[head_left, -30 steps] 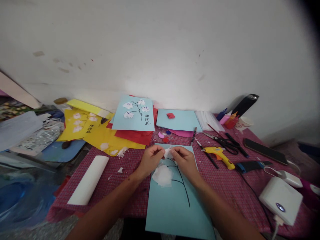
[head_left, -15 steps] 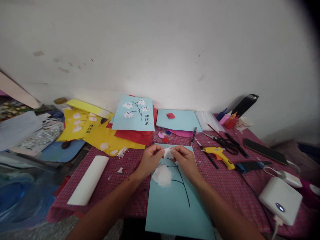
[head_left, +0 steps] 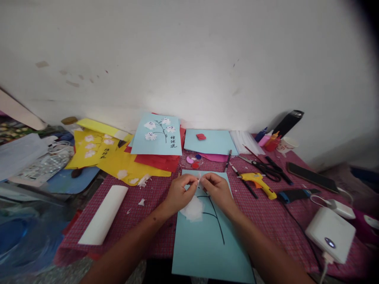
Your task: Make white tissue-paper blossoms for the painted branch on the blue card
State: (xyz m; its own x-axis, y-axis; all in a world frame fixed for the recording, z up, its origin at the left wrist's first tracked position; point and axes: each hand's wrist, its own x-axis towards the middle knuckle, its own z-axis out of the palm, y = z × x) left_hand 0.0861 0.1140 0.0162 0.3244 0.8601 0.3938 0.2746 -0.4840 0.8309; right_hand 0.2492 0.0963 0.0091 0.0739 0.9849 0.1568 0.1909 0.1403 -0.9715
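My left hand (head_left: pixel 182 190) and my right hand (head_left: pixel 217 190) meet above the upper part of a light blue sheet (head_left: pixel 204 252). Both are closed in a pinch on a small piece of white tissue paper (head_left: pixel 199 177), mostly hidden by the fingertips. Below my left hand, a clump of white tissue pieces (head_left: pixel 193 210) lies on the sheet. A black drawn stem (head_left: pixel 218 221) with side branches curves down the sheet; its top is partly covered by my right hand.
A yellow glue gun (head_left: pixel 257 182), black scissors (head_left: pixel 268 171) and a phone (head_left: pixel 312 177) lie right. A white power bank (head_left: pixel 331 234) is nearer. A white paper roll (head_left: pixel 103 217) lies left. Behind stands a finished flower picture (head_left: pixel 156 136) beside yellow sheets (head_left: pixel 118 161).
My fingertips have drawn closer together, and less of the white tissue piece shows between them. The view has shifted slightly; the sheet and its tissue clump stay in place.
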